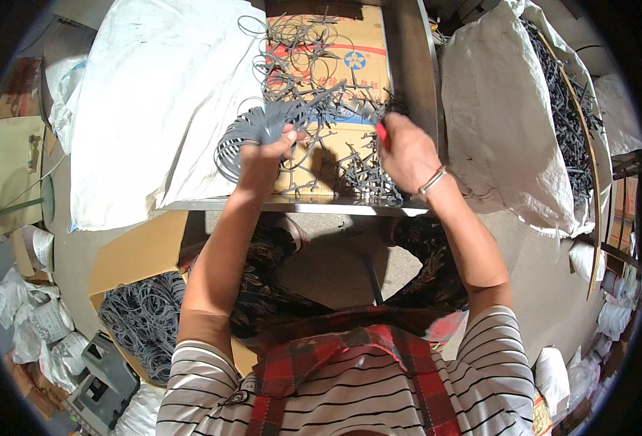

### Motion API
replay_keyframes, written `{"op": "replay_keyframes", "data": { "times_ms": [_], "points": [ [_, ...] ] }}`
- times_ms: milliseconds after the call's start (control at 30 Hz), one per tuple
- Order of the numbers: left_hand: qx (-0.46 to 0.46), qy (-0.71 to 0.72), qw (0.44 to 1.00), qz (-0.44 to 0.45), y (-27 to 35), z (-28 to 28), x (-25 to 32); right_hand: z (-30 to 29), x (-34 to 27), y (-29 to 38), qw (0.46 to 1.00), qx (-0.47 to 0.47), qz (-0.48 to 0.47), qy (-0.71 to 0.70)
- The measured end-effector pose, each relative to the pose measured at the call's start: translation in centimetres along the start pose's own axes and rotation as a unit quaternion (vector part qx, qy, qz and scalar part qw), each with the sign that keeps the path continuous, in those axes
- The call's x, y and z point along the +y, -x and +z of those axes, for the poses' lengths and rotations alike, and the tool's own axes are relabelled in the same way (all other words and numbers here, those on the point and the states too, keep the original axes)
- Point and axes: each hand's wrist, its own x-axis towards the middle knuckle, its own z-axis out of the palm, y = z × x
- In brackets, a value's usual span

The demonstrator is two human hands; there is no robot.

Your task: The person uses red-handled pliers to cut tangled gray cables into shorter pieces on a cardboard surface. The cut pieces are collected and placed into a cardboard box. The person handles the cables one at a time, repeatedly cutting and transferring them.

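Observation:
My left hand [269, 155] grips a thick bundle of looped grey plastic strips [234, 136], fanned out over its left side. My right hand [408, 150] is closed around a small tool with a red handle [382, 132]; its working end is blurred, so its exact kind is unclear. Both hands are above a flattened printed cardboard sheet [370, 32] on the worktable. Branched grey plastic sprues [367, 177] lie in a pile below the right hand. More loose grey loops [304, 41] and sprue pieces spread over the far part of the cardboard.
White sheeting [152, 82] covers the table's left side. A metal edge [321, 207] runs along its front. At right stands a white woven sack [484, 98] of grey scraps [563, 125]. An open carton [141, 240] of grey loops [141, 321] sits at lower left.

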Motion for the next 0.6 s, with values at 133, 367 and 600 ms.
{"op": "replay_keyframes", "data": {
  "times_ms": [133,367,600],
  "points": [
    [-0.003,-0.040,0.999,-0.008,-0.1,0.8,-0.2,2.4,-0.2,0.4,0.996,-0.081,-0.018,0.027],
    [0.020,-0.077,0.997,0.009,0.3,2.2,-1.3,3.5,0.7,-0.3,0.997,-0.069,-0.028,0.012],
    [0.013,-0.106,0.994,0.005,0.1,2.3,-1.8,3.2,0.6,-0.2,0.995,-0.088,-0.021,0.034]
  ]
}}
